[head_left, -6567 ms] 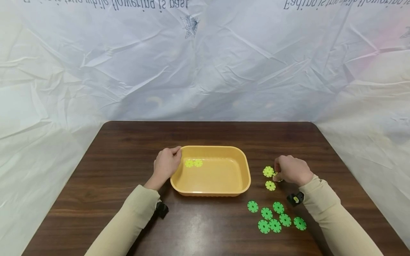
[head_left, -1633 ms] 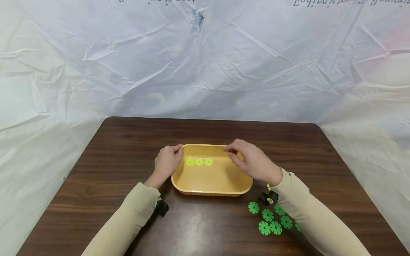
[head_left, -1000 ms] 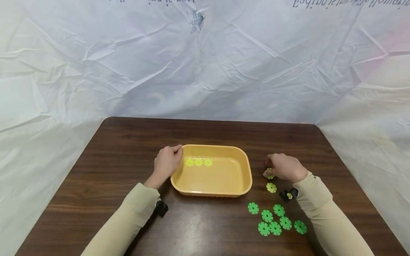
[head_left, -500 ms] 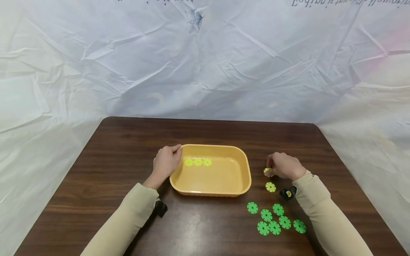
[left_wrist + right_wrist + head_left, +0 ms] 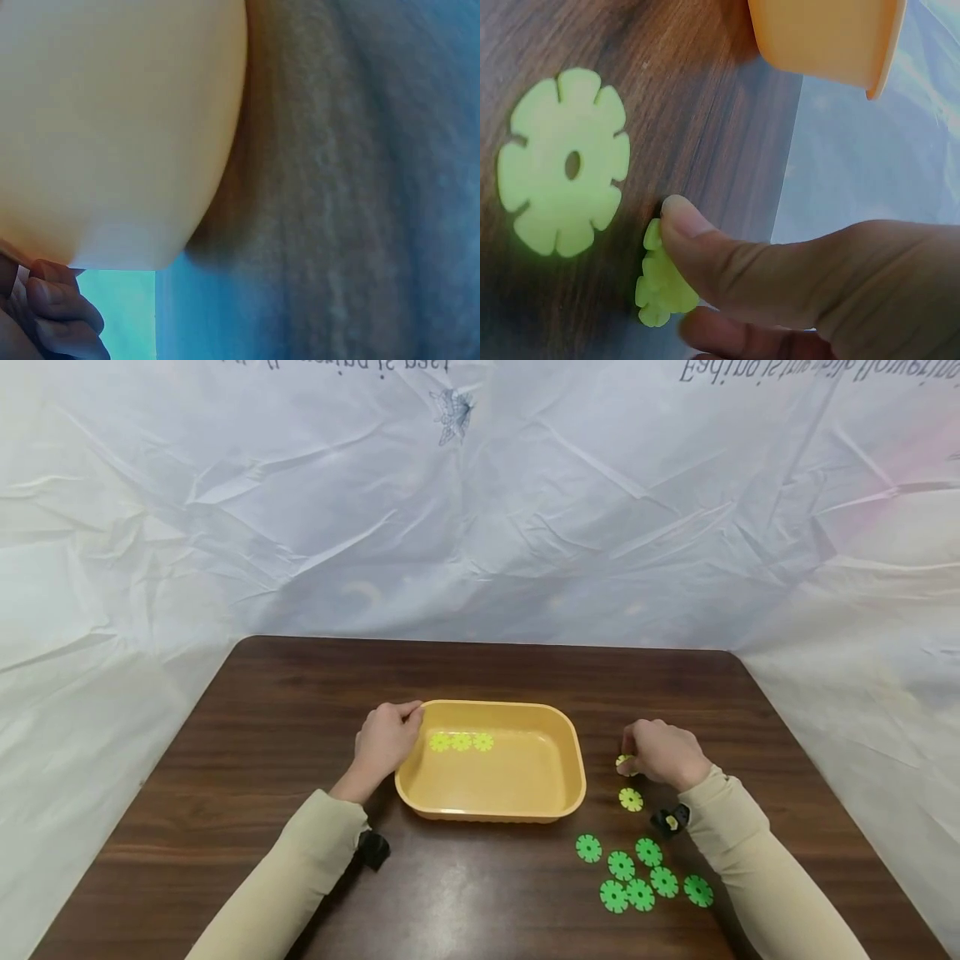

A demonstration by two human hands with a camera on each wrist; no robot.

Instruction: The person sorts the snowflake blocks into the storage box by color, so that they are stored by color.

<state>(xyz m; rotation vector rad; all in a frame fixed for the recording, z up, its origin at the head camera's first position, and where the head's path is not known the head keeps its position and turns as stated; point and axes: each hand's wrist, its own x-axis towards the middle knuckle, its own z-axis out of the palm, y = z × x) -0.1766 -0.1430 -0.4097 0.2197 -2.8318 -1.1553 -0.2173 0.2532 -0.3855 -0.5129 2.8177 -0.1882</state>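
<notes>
My left hand [image 5: 384, 742] grips the left rim of a yellow plastic tray [image 5: 502, 781]; in the left wrist view its curled fingers [image 5: 64, 307] meet the tray's edge. Three yellow notched interlocking discs [image 5: 461, 742] lie in a row along the tray's far side. Right of the tray, my right hand [image 5: 663, 752] pinches another yellow interlocking disc [image 5: 660, 281] at the table surface, with the thumb covering part of it. One more yellow disc [image 5: 631, 799] lies flat just nearer to me, large in the right wrist view.
Several green notched discs [image 5: 621, 866] lie loosely grouped on the dark wooden table [image 5: 300, 693], in front of and right of the tray. A pale wrinkled sheet [image 5: 480, 527] hangs behind the table and at both sides.
A third yellow disc has joined the two in the tray. My right hand has since moved from above the tray back right to a disc on the table. The left hand stays at the rim.
</notes>
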